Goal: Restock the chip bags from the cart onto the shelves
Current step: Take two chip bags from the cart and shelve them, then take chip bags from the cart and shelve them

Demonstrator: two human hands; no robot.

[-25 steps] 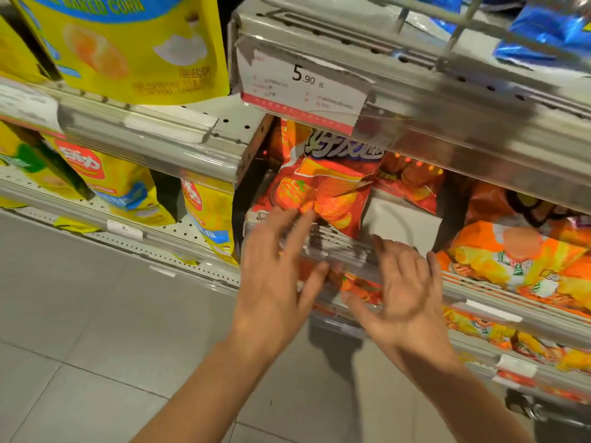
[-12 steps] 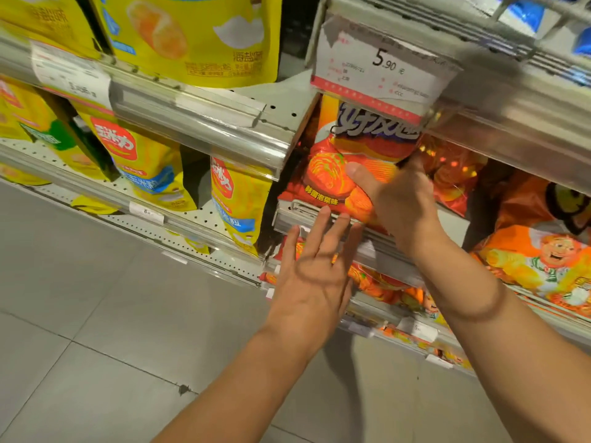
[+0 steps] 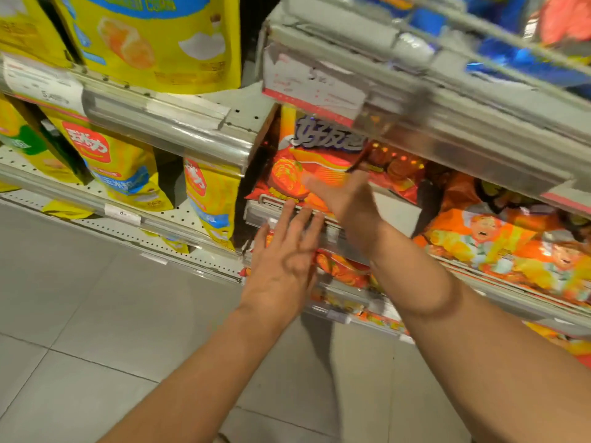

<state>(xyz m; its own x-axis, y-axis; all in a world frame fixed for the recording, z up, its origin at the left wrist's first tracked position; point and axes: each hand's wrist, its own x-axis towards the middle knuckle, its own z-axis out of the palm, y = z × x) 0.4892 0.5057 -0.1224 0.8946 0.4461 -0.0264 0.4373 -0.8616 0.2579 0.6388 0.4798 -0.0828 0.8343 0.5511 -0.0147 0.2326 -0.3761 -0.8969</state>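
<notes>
An orange-red chip bag (image 3: 307,161) stands at the left end of the middle shelf (image 3: 323,233), under a white price tag (image 3: 310,87). My right hand (image 3: 343,199) reaches in over the shelf rail and lies against the lower front of this bag, thumb stretched left across it; its fingertips are blurred. My left hand (image 3: 284,263) hovers flat with spread, straight fingers in front of the rail just below, holding nothing. More orange bags (image 3: 499,244) lie to the right on the same shelf. The cart is out of view.
Yellow chip bags (image 3: 124,164) fill the shelves to the left, a larger yellow bag (image 3: 153,43) above them. Blue bags (image 3: 524,59) sit on the top right shelf. Further orange bags (image 3: 345,271) lie on the lower shelf. Grey floor tiles (image 3: 96,330) stretch below.
My right hand rose from in front of the rail onto the orange-red bag and stays there. My left hand dropped slightly below the rail. The view has shifted a little closer.
</notes>
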